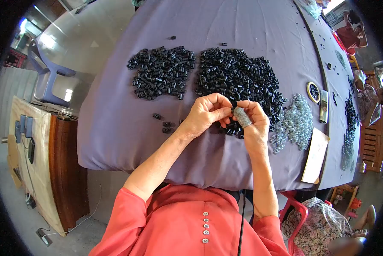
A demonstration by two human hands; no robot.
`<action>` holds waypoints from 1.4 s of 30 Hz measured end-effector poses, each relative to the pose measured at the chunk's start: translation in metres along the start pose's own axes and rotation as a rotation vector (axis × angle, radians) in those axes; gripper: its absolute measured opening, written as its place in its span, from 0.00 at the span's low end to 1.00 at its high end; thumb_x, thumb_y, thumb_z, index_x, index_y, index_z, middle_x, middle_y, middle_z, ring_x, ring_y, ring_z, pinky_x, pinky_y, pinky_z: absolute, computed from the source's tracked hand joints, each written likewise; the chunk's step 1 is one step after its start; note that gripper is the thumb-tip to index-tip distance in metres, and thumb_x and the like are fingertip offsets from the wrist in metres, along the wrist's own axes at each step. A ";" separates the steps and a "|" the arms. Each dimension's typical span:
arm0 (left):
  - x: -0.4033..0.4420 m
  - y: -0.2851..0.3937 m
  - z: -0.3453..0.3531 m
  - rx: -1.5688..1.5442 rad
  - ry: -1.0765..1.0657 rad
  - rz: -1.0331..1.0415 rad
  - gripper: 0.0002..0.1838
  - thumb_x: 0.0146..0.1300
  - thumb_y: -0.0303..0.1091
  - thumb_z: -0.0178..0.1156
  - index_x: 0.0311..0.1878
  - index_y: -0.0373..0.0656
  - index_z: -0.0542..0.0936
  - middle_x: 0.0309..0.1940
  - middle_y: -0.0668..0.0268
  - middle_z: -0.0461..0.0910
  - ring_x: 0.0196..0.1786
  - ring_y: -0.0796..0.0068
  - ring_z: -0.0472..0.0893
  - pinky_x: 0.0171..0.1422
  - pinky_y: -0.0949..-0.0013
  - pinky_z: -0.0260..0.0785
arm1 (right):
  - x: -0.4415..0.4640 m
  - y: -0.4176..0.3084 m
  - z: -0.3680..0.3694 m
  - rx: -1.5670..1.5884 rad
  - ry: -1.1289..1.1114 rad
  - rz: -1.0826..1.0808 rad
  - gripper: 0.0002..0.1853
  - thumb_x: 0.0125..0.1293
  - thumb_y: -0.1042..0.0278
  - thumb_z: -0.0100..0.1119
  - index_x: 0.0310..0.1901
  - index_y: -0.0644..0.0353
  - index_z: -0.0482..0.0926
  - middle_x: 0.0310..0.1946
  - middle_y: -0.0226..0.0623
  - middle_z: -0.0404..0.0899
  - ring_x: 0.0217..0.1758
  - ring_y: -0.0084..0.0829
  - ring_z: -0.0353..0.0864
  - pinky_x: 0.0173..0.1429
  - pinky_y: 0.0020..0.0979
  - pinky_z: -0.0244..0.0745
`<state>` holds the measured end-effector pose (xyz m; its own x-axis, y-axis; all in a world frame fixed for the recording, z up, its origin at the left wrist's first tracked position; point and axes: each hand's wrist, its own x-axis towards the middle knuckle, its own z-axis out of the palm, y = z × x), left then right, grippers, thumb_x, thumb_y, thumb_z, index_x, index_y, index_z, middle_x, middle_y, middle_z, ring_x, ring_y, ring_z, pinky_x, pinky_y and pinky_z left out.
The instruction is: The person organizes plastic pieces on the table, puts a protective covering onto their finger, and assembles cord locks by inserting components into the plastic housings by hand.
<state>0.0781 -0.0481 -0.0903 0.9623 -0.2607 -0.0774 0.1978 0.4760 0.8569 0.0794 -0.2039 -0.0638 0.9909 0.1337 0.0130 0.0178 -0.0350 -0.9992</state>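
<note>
My left hand (209,114) is closed in a pinch, its fingertips meeting those of my right hand above the near edge of a large heap of small black plastic pieces (238,74). My right hand (254,121) is also closed, with a grey wrap (242,117) around its thumb. A small black plastic piece seems to sit between the fingertips, mostly hidden. A second heap of black pieces (161,72) lies farther left. Several loose black pieces (166,124) rest near my left forearm. Right of my right hand is a pile of small silvery parts (299,123), perhaps springs.
A purple cloth (127,132) covers the table. A ring-shaped roll (308,94), a narrow box (324,106) and a beige card (315,155) lie at right. Beyond a dark seam are more black pieces (350,115). A plastic chair (50,77) and wooden cabinet (67,170) stand left.
</note>
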 end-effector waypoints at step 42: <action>-0.009 0.002 0.010 -0.059 -0.179 -0.051 0.02 0.64 0.29 0.55 0.38 0.42 0.74 0.25 0.71 0.75 0.24 0.85 0.71 0.25 0.81 0.62 | -0.009 -0.001 -0.017 0.258 -0.208 0.097 0.09 0.55 0.72 0.65 0.28 0.60 0.71 0.24 0.34 0.76 0.24 0.21 0.75 0.26 0.20 0.69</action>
<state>0.0679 -0.0531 -0.0833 0.9032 -0.4286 -0.0235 0.2611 0.5051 0.8226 0.0725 -0.2215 -0.0618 0.9374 0.3424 -0.0635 -0.1355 0.1907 -0.9723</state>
